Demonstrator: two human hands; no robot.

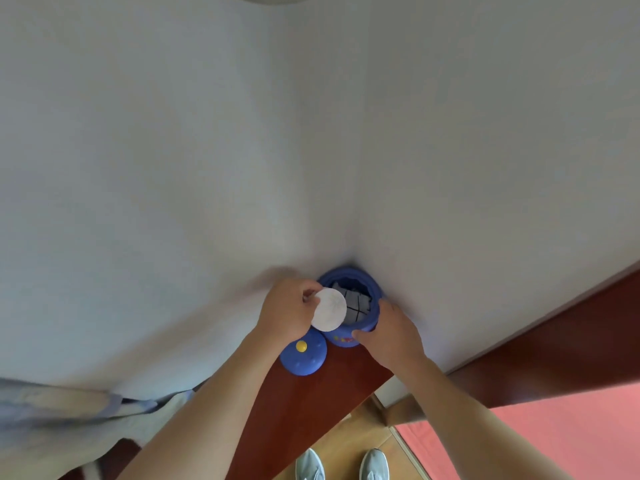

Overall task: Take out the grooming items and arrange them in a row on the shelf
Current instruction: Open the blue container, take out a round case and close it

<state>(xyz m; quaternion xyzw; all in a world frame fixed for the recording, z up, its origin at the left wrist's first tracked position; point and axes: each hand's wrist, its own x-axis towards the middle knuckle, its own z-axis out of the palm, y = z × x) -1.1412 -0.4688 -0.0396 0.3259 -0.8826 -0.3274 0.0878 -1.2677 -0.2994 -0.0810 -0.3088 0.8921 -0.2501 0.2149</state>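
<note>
Shelf (304, 403): narrow wooden ledge in a wall corner, with the floor directly below.

Jar (337, 338): stands open in the corner. The right hand (391, 337) grips its side.

Lid (308, 358): lies on the shelf just beside the jar, under the left wrist.

Left hand (287, 311): pinches 1 white disc (329, 310) by its rim, over the jar mouth.

Dark item (356, 301): sits inside the jar.

Risks: the rim pinch is slight, so the disc may slip back in or fall to the floor. A forearm sweep could knock the lid off.

Blue jar (346, 336), blue lid (304, 358) with yellow knob (301, 346), white round disc (329, 309), reddish-brown shelf (304, 410)
</note>
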